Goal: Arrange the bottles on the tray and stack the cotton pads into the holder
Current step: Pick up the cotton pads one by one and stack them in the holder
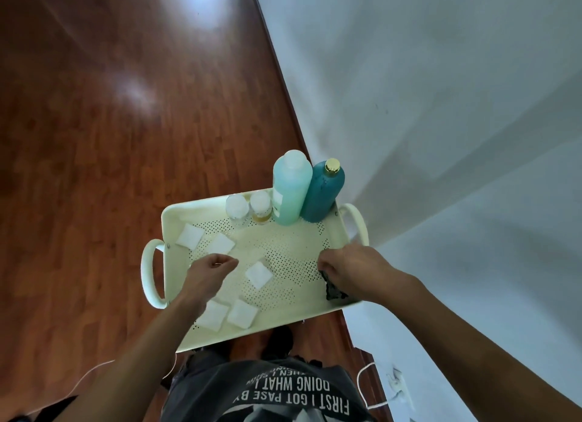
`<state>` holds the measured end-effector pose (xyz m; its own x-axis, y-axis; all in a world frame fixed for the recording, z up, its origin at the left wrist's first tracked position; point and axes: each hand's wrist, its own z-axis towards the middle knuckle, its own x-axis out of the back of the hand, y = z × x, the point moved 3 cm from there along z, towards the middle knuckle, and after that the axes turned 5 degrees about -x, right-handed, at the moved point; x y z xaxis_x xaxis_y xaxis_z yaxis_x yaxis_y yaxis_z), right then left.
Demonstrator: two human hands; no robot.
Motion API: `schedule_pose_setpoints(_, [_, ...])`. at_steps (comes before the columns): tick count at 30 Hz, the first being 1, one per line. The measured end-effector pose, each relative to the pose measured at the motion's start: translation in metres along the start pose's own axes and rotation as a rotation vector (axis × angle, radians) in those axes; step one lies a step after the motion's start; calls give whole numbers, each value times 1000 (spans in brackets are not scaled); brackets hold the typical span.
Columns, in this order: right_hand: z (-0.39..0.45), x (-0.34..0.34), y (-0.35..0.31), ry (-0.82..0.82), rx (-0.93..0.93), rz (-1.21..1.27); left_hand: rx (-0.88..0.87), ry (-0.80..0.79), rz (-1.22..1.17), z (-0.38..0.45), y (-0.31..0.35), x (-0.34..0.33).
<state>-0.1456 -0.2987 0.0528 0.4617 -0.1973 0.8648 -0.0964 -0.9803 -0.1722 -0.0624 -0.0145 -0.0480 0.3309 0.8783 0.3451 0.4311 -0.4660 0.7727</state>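
Five white square cotton pads lie loose on the floor of the pale yellow perforated metal tray [176, 213] with loop handles: two at its far left [190, 236] [221, 244], one in the middle [259, 275], and two side by side at the near edge [213, 315] [242, 313]. The four bottles already stand in a row along the far rim: a small clear bottle [236, 210], a small bottle with yellow liquid [260, 208], a tall light green bottle [290, 188] and a dark teal bottle with a gold cap [324, 190]. So the bottle part looks done, and the pad part is in hand. The left hand [211, 272] hovers with fingers loosely curled and holds nothing, near the middle pad. The right hand [352, 269] closes on a dark object [333, 289] at the right edge of the tray, probably the holder, but I cannot tell. The next move calls for pinching one thin flat pad and bringing it there. The left forearm partly covers one near pad.
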Motion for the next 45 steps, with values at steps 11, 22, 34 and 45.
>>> schedule_pose_setpoints(11, [41, -110, -80, -220, 33, 294, -221, -308, 1048, 3, -49, 18])
schedule_pose_setpoints(22, [70, -160, -125, -181, -137, 315, -346, -423, 1317, 10, -50, 18])
schedule_pose_setpoints(34, [60, -147, -114, -95, -195, 431, -343, -443, 1291, 9, -53, 19])
schedule_pose_setpoints(45, [27, -58, -55, 142, -179, 439, -309, -357, 717, 7, -5, 20])
